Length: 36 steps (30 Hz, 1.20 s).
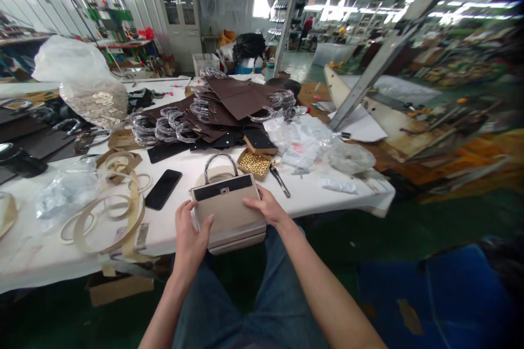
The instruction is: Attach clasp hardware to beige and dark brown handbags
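The scene is viewed from a head-worn camera, held close above the near side of the white-covered table [161,229] and aimed forward and down, space far beyond it included.

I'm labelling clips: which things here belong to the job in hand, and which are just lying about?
Job in hand:
- beige handbag, held by left hand and right hand

Apparently just lying about:
- black phone
- crumpled clear plastic
- gold-coloured pieces, untouched; any link is unclear
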### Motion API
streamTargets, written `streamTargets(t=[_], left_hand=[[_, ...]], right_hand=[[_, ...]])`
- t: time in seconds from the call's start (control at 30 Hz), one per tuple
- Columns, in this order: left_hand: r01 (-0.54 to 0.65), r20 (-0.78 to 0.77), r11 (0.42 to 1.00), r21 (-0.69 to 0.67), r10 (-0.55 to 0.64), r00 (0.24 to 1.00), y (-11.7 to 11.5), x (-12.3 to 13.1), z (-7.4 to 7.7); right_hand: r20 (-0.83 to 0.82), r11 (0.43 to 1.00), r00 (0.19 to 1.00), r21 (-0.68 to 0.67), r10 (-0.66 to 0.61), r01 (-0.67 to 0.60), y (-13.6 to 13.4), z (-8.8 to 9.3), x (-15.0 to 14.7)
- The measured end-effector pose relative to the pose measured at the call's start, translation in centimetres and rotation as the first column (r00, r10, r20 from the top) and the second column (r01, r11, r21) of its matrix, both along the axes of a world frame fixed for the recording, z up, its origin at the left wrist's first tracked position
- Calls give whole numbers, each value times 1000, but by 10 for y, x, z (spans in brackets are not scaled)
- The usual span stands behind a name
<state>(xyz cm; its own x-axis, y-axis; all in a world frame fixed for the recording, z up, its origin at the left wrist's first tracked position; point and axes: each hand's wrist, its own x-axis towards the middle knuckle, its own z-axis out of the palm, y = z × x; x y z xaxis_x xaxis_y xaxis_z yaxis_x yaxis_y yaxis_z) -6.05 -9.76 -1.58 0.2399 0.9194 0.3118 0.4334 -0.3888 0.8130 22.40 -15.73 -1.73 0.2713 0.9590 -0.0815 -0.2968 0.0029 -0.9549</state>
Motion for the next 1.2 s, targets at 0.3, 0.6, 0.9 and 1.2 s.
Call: streamTargets(t=[0.3, 0.6, 0.9, 1.2], left_hand=[[41, 58, 995, 94, -47, 997, -49, -3, 38], [155, 358, 964, -215, -70, 931, -87, 0, 38], [189, 300, 955, -230, -116, 947, -41, -22, 18], [484, 432, 815, -320, -329, 840, -10, -28, 19]], right_hand=[[-186, 995, 978, 20, -94, 99, -60, -29, 0], [-215, 975, 951, -54, -223, 217, -115, -29, -11], [-31, 995, 995, 2, -95, 95, -29, -13, -5], [-40, 989, 988, -16, -150, 149, -34, -54, 27]])
